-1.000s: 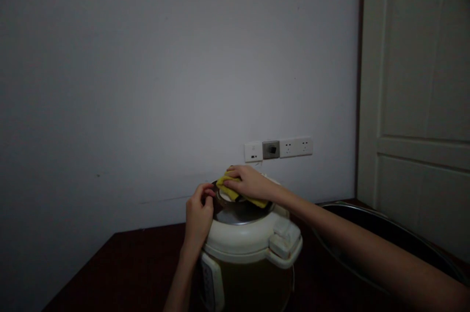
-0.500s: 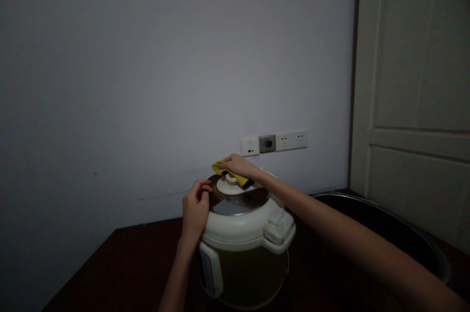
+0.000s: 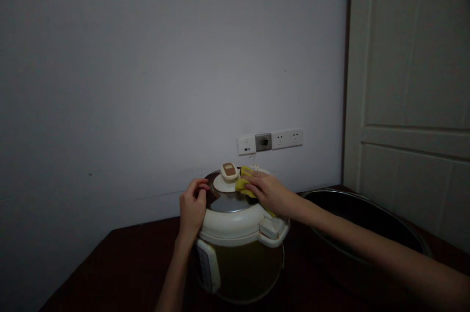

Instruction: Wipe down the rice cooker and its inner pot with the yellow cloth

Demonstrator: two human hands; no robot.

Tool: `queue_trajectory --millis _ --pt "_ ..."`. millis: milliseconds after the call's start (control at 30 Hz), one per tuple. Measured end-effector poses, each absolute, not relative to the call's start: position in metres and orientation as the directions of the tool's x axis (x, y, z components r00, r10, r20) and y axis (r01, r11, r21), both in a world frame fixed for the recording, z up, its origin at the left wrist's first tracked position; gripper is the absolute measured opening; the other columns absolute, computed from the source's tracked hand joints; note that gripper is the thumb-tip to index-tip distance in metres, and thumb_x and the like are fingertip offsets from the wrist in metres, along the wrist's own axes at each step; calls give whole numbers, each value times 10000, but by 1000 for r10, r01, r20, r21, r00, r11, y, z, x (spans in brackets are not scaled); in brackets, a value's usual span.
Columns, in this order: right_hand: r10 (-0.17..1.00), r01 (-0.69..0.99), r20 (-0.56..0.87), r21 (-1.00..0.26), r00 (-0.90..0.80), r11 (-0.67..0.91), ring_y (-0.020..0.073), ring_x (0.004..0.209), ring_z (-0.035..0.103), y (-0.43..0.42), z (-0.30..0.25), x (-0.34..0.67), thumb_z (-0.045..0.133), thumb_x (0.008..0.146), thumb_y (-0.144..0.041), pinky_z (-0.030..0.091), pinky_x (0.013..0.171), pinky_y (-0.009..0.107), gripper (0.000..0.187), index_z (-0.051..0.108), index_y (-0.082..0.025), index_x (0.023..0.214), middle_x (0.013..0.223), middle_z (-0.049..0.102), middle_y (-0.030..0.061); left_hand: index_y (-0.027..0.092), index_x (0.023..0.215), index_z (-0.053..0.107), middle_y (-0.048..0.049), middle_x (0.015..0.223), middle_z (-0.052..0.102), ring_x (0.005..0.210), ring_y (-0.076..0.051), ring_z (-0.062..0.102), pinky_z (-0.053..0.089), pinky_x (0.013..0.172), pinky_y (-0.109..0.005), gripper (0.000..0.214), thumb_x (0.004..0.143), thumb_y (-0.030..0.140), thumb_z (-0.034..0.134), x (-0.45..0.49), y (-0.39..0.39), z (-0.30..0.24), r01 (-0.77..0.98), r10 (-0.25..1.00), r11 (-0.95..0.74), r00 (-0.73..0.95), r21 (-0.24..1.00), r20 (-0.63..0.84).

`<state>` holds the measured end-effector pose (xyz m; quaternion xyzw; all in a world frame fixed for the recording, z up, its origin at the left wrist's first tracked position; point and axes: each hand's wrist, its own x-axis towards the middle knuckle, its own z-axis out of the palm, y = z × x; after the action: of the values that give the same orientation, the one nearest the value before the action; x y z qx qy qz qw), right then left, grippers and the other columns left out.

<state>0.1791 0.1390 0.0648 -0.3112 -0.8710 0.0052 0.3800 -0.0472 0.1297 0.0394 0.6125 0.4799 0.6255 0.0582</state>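
An electric pressure cooker (image 3: 238, 268) stands upright on the dark table, its white-rimmed lid (image 3: 231, 224) in place. On top of the lid is a white knob with a brown inset (image 3: 229, 172). My left hand (image 3: 193, 206) grips the lid's left edge, fingers curled over the rim onto the shiny top. A yellow cloth (image 3: 246, 187) is bunched under my right hand (image 3: 273, 193), which holds it pressed to the lid just right of the knob. The cooker's control panel (image 3: 208, 265) faces left, below my left wrist.
A large dark basin with a metal rim (image 3: 330, 190) stands to the right, partly behind my right forearm. The dark red table (image 3: 121, 263) meets a pale wall holding a row of sockets (image 3: 281, 139). A panelled door (image 3: 414, 106) is at the right.
My right hand and the yellow cloth have moved from over the knob to the lid's right side, uncovering the knob. My left hand stays at the lid's edge. The view has shifted slightly.
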Motion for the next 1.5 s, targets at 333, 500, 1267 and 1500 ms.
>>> queue_trajectory --millis 333,500,1267,1500 --pt "692 780 563 -129 -451 612 206 857 612 132 73 184 394 927 -233 432 782 322 292 667 -130 925 940 670 127 187 823 629 -19 733 656 741 -184 602 444 748 -302 207 711 218 457 -47 128 39 502 648 -547 -252 670 718" --pt "612 711 543 -37 -575 702 207 923 569 112 75 164 423 893 -196 420 807 321 238 640 -127 959 1007 636 127 185 762 648 -25 716 672 734 -191 611 455 730 -303 185 691 235 485 -48 129 40 444 627 -553 -336 705 703" --pt "608 717 398 230 -687 658 296 969 623 152 105 31 474 867 -169 463 792 407 241 687 -81 939 969 681 199 157 507 548 12 564 567 628 -147 598 533 646 -326 44 479 136 521 -63 135 41 -249 606 -662 -733 707 310" --pt "639 755 440 158 -631 637 311 988 601 142 98 40 488 855 -175 452 816 445 241 678 -79 969 999 663 201 163 515 515 42 491 499 462 -95 498 462 499 -251 55 469 137 502 -64 129 45 -267 590 -702 -737 660 329"
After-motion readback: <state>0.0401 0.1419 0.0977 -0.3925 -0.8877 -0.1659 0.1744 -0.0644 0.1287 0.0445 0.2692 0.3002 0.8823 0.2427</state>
